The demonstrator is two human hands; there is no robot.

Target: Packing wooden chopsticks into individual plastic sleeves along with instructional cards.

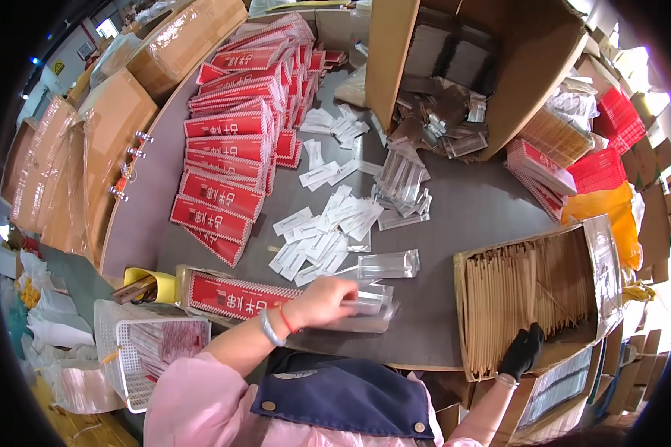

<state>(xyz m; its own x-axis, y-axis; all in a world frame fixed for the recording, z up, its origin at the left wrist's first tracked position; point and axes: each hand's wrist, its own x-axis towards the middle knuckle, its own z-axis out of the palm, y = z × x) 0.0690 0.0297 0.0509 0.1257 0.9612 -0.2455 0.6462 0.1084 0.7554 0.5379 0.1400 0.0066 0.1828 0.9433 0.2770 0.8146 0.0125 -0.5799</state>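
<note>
My bare left hand point(324, 302), with a red cord and a silver bangle at the wrist, is over the near middle of the table. Its fingers are curled, but what they grip is hard to make out. Just beside them lie clear plastic sleeves point(388, 265), the nearest one smeared by motion. My right hand point(522, 352), in a black glove, reaches into a cardboard box point(462, 316) at the right, against a tight row of thin brown paper pieces point(503, 305). Its fingertips are partly lost among them. A red printed packet stack point(227, 296) lies left of my left hand.
Small white packets point(339, 223) are heaped mid-table. Red packets point(224, 160) stand in overlapping rows at left. A tipped carton point(384, 67) at the back holds clear and dark pieces. A white basket point(130, 372) and a yellow holder point(164, 284) are at the near left.
</note>
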